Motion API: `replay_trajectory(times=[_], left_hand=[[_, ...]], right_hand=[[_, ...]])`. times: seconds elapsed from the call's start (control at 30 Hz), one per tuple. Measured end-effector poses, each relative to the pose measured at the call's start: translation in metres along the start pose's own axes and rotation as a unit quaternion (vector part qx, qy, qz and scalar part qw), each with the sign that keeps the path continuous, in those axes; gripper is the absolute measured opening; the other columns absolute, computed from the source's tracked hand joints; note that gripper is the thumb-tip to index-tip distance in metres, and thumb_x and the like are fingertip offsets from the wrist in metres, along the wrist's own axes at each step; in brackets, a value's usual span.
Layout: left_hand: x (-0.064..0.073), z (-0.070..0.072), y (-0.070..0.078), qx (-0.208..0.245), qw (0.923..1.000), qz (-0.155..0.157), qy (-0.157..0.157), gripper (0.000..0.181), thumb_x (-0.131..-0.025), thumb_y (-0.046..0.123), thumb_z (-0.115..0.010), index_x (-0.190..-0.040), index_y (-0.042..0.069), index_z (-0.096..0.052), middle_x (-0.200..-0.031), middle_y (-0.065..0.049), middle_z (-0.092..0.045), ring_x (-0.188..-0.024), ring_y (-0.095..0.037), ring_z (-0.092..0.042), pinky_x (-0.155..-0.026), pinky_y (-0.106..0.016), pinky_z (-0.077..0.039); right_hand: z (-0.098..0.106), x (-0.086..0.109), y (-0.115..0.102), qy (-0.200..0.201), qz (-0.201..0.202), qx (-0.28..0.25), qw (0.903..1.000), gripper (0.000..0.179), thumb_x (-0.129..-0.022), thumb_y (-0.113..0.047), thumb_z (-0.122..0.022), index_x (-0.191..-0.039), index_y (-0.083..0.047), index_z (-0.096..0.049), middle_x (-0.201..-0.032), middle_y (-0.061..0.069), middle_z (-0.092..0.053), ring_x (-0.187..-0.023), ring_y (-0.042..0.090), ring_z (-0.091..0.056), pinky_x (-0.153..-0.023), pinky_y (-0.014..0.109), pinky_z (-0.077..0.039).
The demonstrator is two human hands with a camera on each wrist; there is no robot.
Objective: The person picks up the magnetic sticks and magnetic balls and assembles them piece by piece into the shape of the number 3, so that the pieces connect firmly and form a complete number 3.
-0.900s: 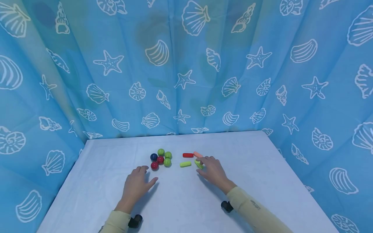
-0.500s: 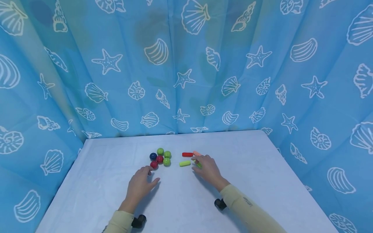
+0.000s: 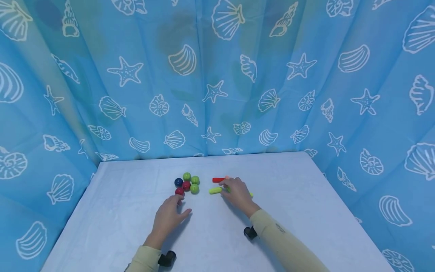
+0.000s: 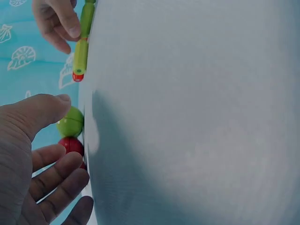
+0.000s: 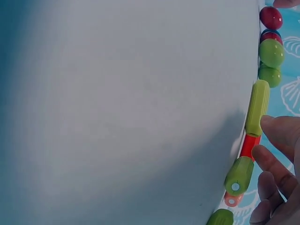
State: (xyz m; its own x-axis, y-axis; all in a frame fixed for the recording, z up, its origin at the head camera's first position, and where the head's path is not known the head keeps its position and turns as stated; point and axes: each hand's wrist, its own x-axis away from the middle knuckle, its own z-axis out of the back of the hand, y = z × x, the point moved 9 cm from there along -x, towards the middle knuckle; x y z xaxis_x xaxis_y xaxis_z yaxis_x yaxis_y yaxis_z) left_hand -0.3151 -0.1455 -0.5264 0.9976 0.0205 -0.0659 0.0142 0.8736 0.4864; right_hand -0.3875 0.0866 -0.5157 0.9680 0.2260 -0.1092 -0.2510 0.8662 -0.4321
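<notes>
Over the white table, my left hand (image 3: 168,218) hovers with fingers and thumb spread, just in front of the nearer red ball (image 3: 179,191). Nothing is held in it. My right hand (image 3: 238,194) reaches over a group of short ridged sticks. Its thumb and forefinger stand apart beside a yellow-green stick (image 5: 258,108); whether the thumb touches it I cannot tell. A red stick (image 3: 218,180) and a peach stick (image 5: 232,200) lie behind. A green stick (image 5: 239,176) with a hole in its end is partly hidden under the hand in the head view.
Left of the sticks, a dark blue ball (image 3: 178,182), another red ball (image 3: 186,185) and several green balls (image 3: 194,188) sit bunched together. Another green stick (image 5: 220,217) shows at the lower edge of the right wrist view. A blue shell-patterned curtain (image 3: 210,113) surrounds the table (image 3: 272,170).
My right hand has moved left across the sticks, toward the yellow-green one. The left hand has shifted slightly right. Balls and the visible sticks stay put.
</notes>
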Motion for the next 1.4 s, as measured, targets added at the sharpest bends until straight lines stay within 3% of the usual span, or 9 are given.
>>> replay_trajectory(times=[0.5, 0.87, 1.07, 1.4], left_hand=[[0.001, -0.004, 0.009, -0.001, 1.0000, -0.008, 0.003, 0.053, -0.081, 0.035, -0.087, -0.121, 0.009, -0.064, -0.105, -0.005, -0.067, -0.103, -0.024, -0.064, -0.092, -0.045, -0.054], [0.001, -0.009, 0.010, 0.001, 0.9998, -0.017, 0.009, 0.052, -0.081, 0.035, -0.087, -0.120, 0.010, -0.064, -0.105, -0.003, -0.067, -0.098, -0.022, -0.064, -0.089, -0.043, -0.055], [0.002, -0.010, 0.013, 0.002, 0.9997, -0.022, 0.009, 0.051, -0.080, 0.035, -0.087, -0.120, 0.010, -0.065, -0.105, -0.003, -0.068, -0.098, -0.022, -0.064, -0.089, -0.043, -0.055], [0.002, -0.014, 0.019, -0.001, 0.9997, -0.025, 0.004, 0.052, -0.080, 0.037, -0.087, -0.118, 0.010, -0.065, -0.105, -0.004, -0.068, -0.098, -0.023, -0.065, -0.089, -0.043, -0.055]], right_hand=[[-0.010, -0.008, -0.003, -0.028, 0.010, -0.002, 0.9995, 0.021, -0.089, -0.018, -0.080, -0.109, -0.023, -0.076, -0.102, -0.005, -0.069, -0.099, 0.019, -0.053, -0.086, 0.038, -0.049], [-0.011, 0.003, -0.011, -0.045, 0.018, -0.017, 0.9987, 0.021, -0.088, -0.017, -0.080, -0.108, -0.021, -0.075, -0.103, -0.005, -0.070, -0.105, 0.020, -0.058, -0.095, 0.042, -0.050], [-0.013, 0.010, -0.017, -0.061, 0.030, -0.024, 0.9974, 0.019, -0.088, -0.016, -0.080, -0.105, -0.021, -0.074, -0.099, -0.006, -0.070, -0.098, 0.017, -0.062, -0.094, 0.043, -0.051], [-0.017, 0.019, -0.024, -0.074, 0.033, -0.017, 0.9966, 0.019, -0.088, -0.017, -0.081, -0.104, -0.022, -0.074, -0.096, -0.007, -0.067, -0.099, 0.018, -0.058, -0.094, 0.043, -0.049]])
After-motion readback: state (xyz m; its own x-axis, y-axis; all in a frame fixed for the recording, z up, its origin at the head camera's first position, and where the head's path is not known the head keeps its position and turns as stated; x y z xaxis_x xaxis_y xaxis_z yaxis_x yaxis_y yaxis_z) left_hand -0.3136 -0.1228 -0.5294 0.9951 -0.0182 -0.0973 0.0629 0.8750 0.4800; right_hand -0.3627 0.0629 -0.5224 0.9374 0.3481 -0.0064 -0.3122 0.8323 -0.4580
